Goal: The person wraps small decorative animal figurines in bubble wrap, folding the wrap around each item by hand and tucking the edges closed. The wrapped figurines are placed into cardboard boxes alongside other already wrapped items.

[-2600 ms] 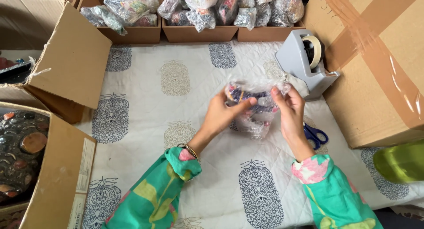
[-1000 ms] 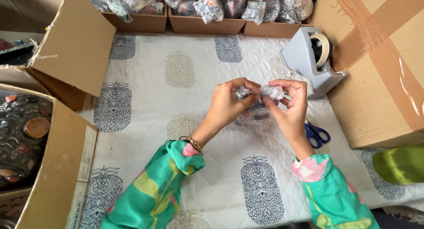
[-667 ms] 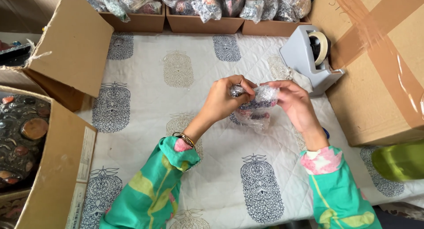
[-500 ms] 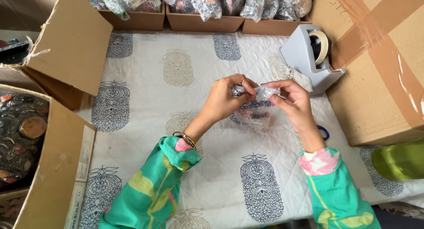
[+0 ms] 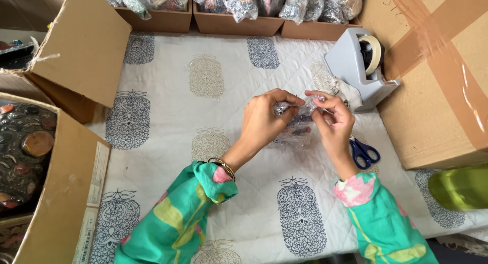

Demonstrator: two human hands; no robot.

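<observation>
At the far left an open cardboard box (image 5: 56, 193) holds dark round pieces. Over the printed tabletop (image 5: 203, 81), the left hand (image 5: 264, 119) is closed around the top of a small clear plastic packet (image 5: 297, 126), and the right hand (image 5: 333, 121) pinches the same packet from the other side. Blue-handled scissors (image 5: 363, 152) lie just beside the right wrist, a grey tape dispenser (image 5: 361, 65) stands behind, and a taped carton (image 5: 442, 76) sits at the right edge.

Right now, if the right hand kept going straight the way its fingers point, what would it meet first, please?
The right hand points up-left, already gripping the clear plastic packet; straight on, it would probably meet the left hand pinching the same packet. Depth is unclear.
</observation>
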